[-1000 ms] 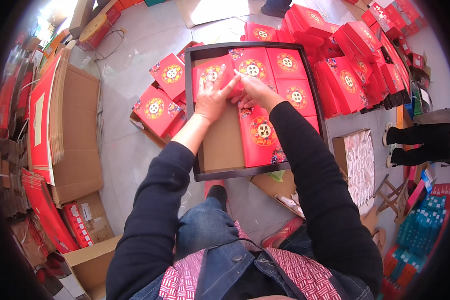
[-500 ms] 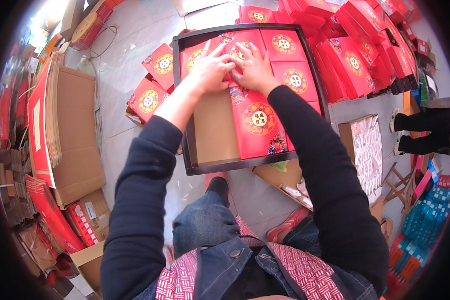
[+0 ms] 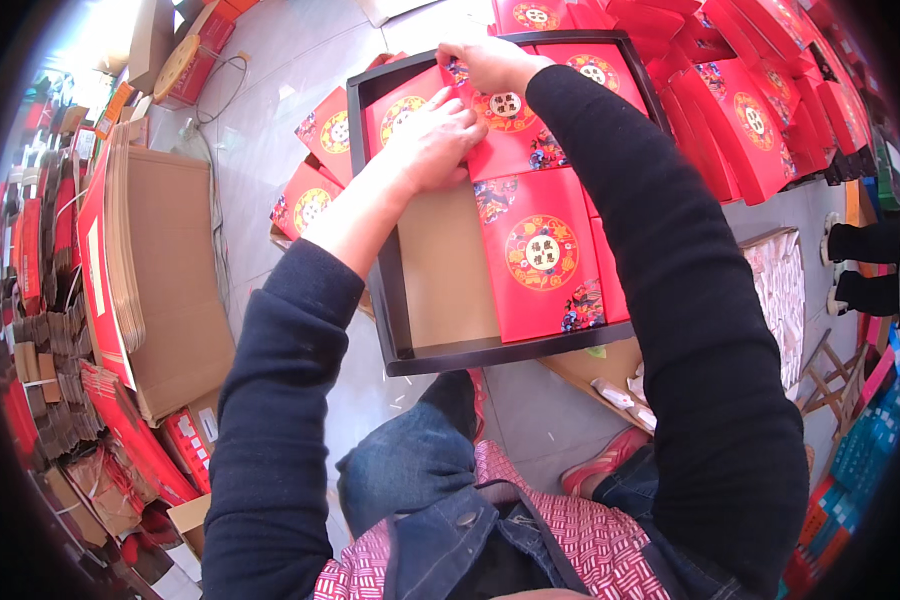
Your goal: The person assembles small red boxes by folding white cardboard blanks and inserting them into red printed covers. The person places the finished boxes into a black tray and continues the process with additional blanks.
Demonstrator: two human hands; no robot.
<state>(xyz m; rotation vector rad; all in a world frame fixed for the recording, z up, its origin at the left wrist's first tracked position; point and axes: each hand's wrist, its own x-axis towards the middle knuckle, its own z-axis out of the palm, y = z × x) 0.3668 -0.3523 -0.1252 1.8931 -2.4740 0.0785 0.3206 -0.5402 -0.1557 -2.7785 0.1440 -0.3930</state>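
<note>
Both hands work inside a shallow black tray [image 3: 395, 330] that lies on the tiled floor [image 3: 270, 90] in front of the seated person.

Left hand [image 3: 435, 140]: laid palm-down, fingers [image 3: 460, 110] spread and flat, pressing on a red box [image 3: 395, 115] at the tray's far left corner. They are not curled round anything; the flat press appears meant to seat the box level against the tray wall.

Right hand [image 3: 485, 62]: at the far rim of the tray, fingers bent over the far edge of a second red box [image 3: 510, 135] that lies just right of the left fingers. The fingertips are hidden beneath the hand, so I cannot tell whether they pinch the edge or merely push it. The position suggests the edge is being steadied while the left hand presses.

Nearer the person than both sets of fingers, a third red box with a gold medallion [image 3: 540, 250] lies flat in the tray, touching the second. To its left the brown tray bottom [image 3: 445, 270] is bare.

Surroundings: loose red boxes [image 3: 315, 195] on the floor just left of the tray; a large stack of like boxes [image 3: 750, 110] to the right of the right hand; flattened brown cardboard [image 3: 175, 270] well off to the left.
</note>
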